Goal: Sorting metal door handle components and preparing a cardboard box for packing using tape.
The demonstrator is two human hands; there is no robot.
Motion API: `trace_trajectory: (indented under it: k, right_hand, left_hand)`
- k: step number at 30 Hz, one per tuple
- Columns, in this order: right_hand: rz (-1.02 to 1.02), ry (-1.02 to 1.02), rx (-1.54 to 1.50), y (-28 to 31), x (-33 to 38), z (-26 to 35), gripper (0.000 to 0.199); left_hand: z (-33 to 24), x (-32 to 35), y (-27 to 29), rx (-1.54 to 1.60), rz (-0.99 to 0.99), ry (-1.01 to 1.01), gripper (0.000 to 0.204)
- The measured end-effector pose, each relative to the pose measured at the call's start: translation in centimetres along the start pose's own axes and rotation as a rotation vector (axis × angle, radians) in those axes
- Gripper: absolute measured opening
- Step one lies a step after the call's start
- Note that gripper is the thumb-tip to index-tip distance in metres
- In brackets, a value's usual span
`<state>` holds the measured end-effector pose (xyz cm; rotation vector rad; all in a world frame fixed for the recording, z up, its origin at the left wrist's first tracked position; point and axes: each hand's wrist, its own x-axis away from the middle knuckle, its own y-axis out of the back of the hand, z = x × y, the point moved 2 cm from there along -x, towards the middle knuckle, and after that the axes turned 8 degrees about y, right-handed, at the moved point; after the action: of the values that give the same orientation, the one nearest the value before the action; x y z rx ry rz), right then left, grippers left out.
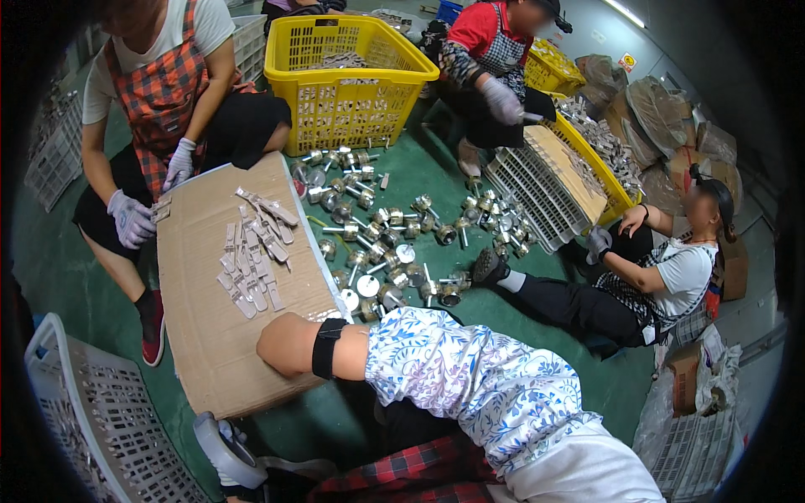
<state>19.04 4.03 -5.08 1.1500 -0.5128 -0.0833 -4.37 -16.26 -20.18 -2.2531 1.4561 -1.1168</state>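
My right hand (285,344) rests on the near right part of a brown cardboard sheet (210,335). It looks bunched into a fist with no fingers showing. A black band sits at its wrist below a blue-flowered sleeve. Several flat metal plates (251,243) lie on the cardboard beyond it. At the bottom left, my left hand (236,433) is mostly hidden. Its pale fingers show through the hole of a grey tape roll (220,454), which it holds close to my body.
Many metal knob and cylinder parts (394,243) are scattered on the green floor. A yellow basket (344,75) stands behind them. Three other people sit around the pile. One with white gloves (134,220) works at the cardboard's far left edge. A grey crate (101,419) stands near left.
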Motion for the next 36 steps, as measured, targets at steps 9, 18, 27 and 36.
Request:
trace_trajectory:
  k: [9,18,27,36]
  right_hand:
    - [0.020,-0.012,-0.007,0.1,0.3,-0.1,0.016]
    - [0.023,-0.004,0.005,0.1,0.2,-0.1,0.015]
    - [0.000,-0.013,0.028,-0.2,0.1,-0.3,0.014]
    - [-0.007,-0.005,0.041,0.0,0.3,-0.1,0.014]
  left_hand:
    - [0.5,-0.2,0.0,-0.029,-0.027,-0.018,0.029]
    - [0.2,0.0,0.0,-0.051,-0.078,-0.011,0.029]
    - [0.0,0.4,-1.6,-0.067,-0.091,-0.021,0.028]
    - [-0.3,0.5,-2.0,-0.098,-0.078,-0.020,0.026]
